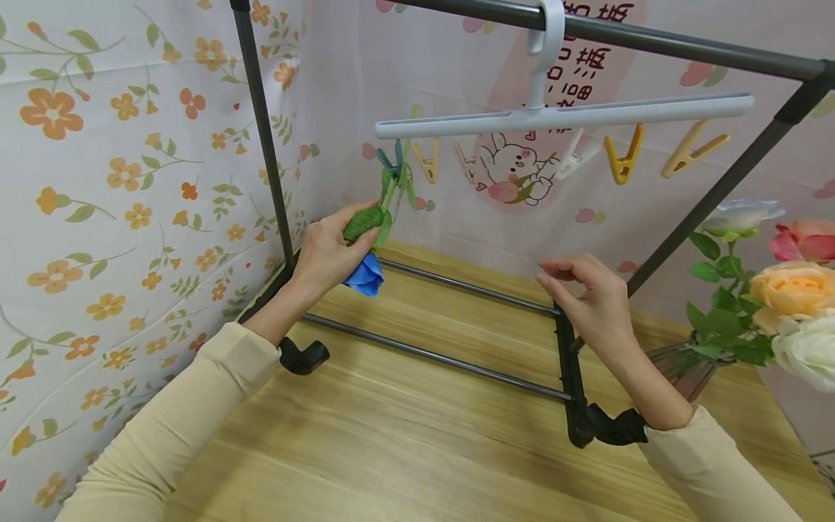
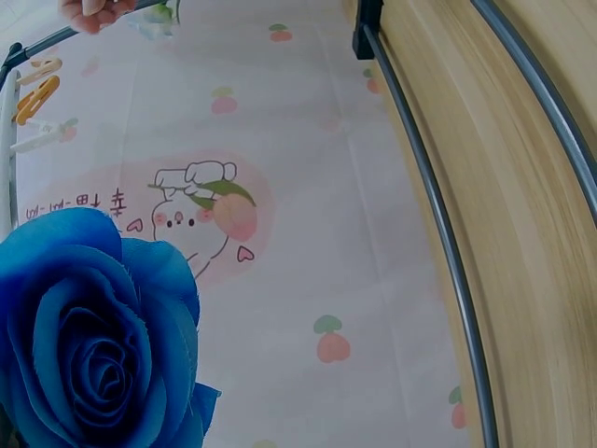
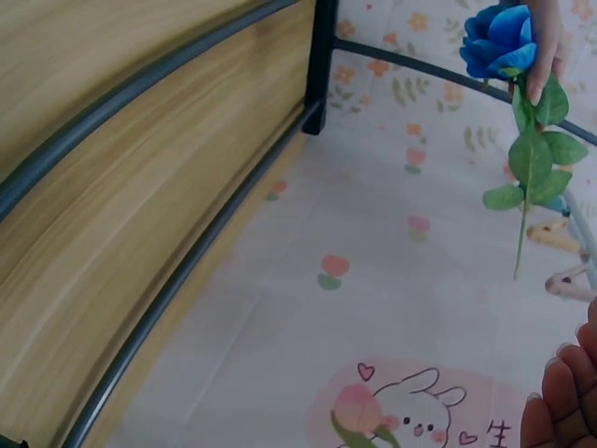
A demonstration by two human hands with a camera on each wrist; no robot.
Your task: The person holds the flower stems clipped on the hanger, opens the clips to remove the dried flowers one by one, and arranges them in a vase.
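A blue artificial rose (image 1: 365,277) hangs head down in my left hand (image 1: 326,246), whose thumb and fingers pinch it by the leaves and stem just above the bloom. Its green stem (image 1: 390,194) points up past a teal clothespin (image 1: 393,161) at the left end of a white hanger (image 1: 567,116); whether the clothespin grips the stem, I cannot tell. The bloom (image 2: 103,336) fills the lower left of the left wrist view. Over on the right, my right hand (image 1: 593,297) is held in the air below the hanger, fingers loosely bent, holding nothing.
More clothespins, including a yellow one (image 1: 623,156), hang along the hanger. A dark metal rack (image 1: 691,47) carries it, with lower bars (image 1: 437,355) over the wooden tabletop (image 1: 365,449). At right, artificial flowers (image 1: 792,293) stand in a glass vase (image 1: 685,370).
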